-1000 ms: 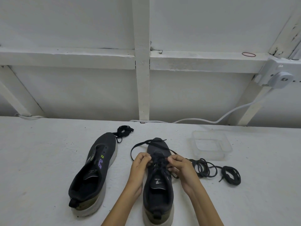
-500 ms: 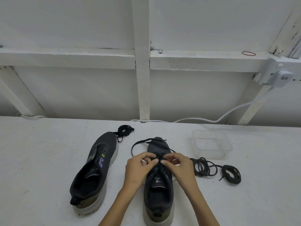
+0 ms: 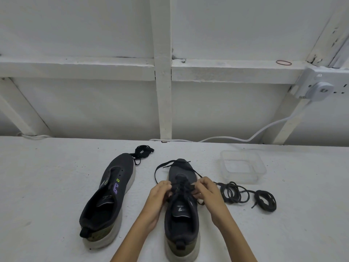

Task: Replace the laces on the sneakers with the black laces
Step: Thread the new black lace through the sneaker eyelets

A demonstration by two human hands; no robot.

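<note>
Two dark sneakers with pale soles stand on the white table. The right sneaker carries a black lace threaded through its eyelets, its loose ends looping over the toe. My left hand and my right hand pinch the lace on either side of the eyelet rows. The left sneaker has no lace and lies angled to the left. A bundled black lace sits just beyond its toe. Two coiled dark laces lie to the right of my right hand.
An empty clear plastic container stands at the right rear of the table. A white cable runs along the back edge to a wall socket. White wooden framing rises behind the table.
Both hands moved up toward the toe and together half a second ago, then drew slightly apart and back over the eyelets while still holding the lace.
</note>
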